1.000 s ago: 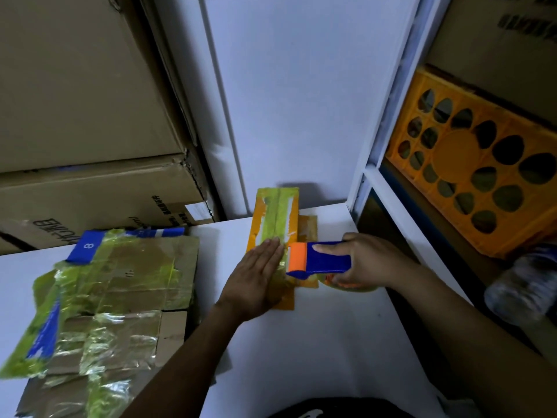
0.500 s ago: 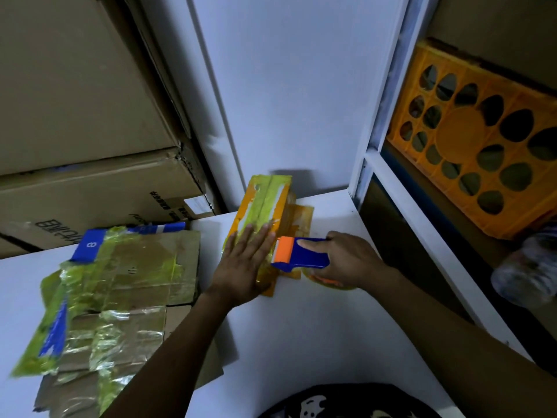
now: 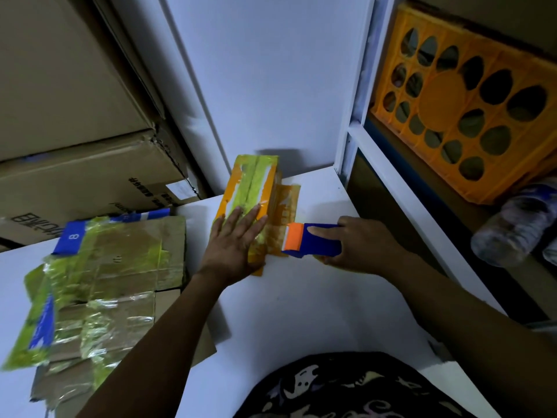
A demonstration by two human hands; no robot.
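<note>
An orange box (image 3: 232,191) with yellow-green tape along its top lies on the white table (image 3: 301,312). My left hand (image 3: 233,247) presses flat on the box's near end, fingers straight and spread. My right hand (image 3: 360,245) grips a blue tape dispenser (image 3: 313,241) with an orange front, held against the box's right side, where clear yellowish tape covers the flap. The index finger lies along the dispenser's top.
A flattened cardboard piece (image 3: 99,282) covered in green and blue tape lies at the left. Large cardboard boxes (image 3: 75,146) stack behind it. At the right stands a white shelf frame (image 3: 391,182) holding an orange crate (image 3: 467,116) and a plastic bottle (image 3: 518,233).
The box has been turned a little and my left hand has shifted on its top. My right hand has drawn the dispenser slightly rightward along the box's side.
</note>
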